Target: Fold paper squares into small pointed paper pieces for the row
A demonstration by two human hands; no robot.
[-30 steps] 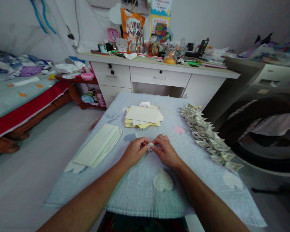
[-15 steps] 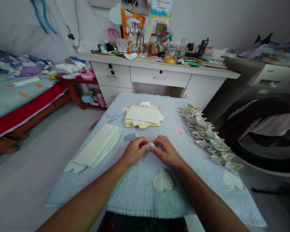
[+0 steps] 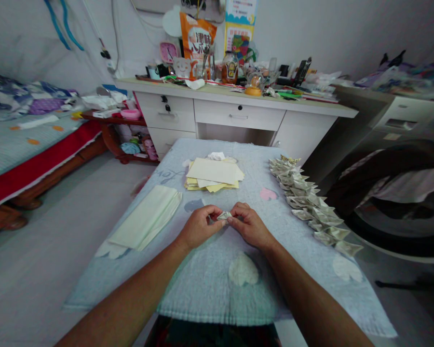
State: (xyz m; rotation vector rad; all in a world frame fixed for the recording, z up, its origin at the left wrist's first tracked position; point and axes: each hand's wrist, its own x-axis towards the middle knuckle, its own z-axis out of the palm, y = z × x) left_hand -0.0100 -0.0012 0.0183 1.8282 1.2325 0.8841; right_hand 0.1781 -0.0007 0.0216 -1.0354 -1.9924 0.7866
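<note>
A small folded paper piece (image 3: pixel 224 215), pale with darker marks, is pinched between my two hands above the middle of the cloth-covered table (image 3: pixel 202 284). My left hand (image 3: pixel 201 224) grips its left end with thumb and forefinger. On its right end, the thumb and fingers of my right hand (image 3: pixel 251 224) are closed. Just beyond my hands lies a stack of cream and yellow paper sheets (image 3: pixel 214 172). To the left rests a folded pale green paper bundle (image 3: pixel 146 217). Along the right side run rows of folded paper boats (image 3: pixel 311 202), similar in colour to the held piece.
A crumpled white tissue (image 3: pixel 216 155) sits behind the paper stack. Past the table stands a white desk (image 3: pixel 238 113) crowded with jars, a bag and a clock. A bed (image 3: pixel 32 140) is at the left, a washing machine (image 3: pixel 390 159) at the right.
My hands have drawn slightly apart, and more of the folded paper piece shows between my fingertips. The stack, the bundle and the boats stay where they were.
</note>
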